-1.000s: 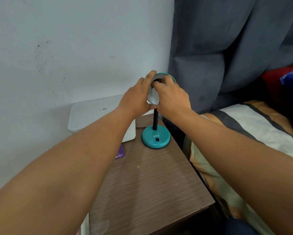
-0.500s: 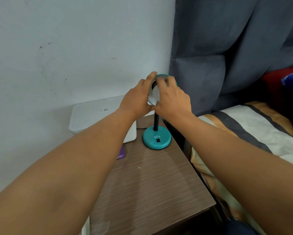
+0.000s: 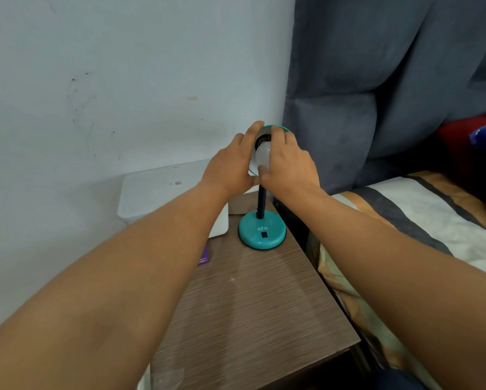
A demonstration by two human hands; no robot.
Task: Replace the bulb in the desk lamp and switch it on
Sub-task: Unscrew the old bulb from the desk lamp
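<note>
A white bulb point(image 3: 263, 153) is seen seated in the dark socket inside the teal shade point(image 3: 281, 129) of a small desk lamp, which stands near the back right corner of the wood-grain counter point(image 3: 250, 305), just beside a white box point(image 3: 163, 192) set against the wall. The bulb is pinched by the right hand point(image 3: 288, 167), the thumb pressed on its lower face and the fingers curled over its top, while the shade's left rim is clasped by the left hand point(image 3: 232, 167), fingers wrapped over the edge. Whether the bulb is being turned in or out cannot be told from this view alone. The bulb is judged light, smooth and fragile; it is best held around its widest part with spread fingertips and turned with gentle, even pressure, never squeezed near the neck. The lamp is probably light, and its black ribbed neck point(image 3: 261, 201) looks flexible, so the shade is likely to swing or twist unless it is braced as it is now. The round teal base point(image 3: 261, 235) rests flat on the counter, and a small dark switch point(image 3: 264, 235) is visible on its front; that switch is not yet touched. A purple card point(image 3: 204, 257) lies partly hidden under the left forearm, well clear of the work. A striped bed point(image 3: 405, 220) lies close to the right.
</note>
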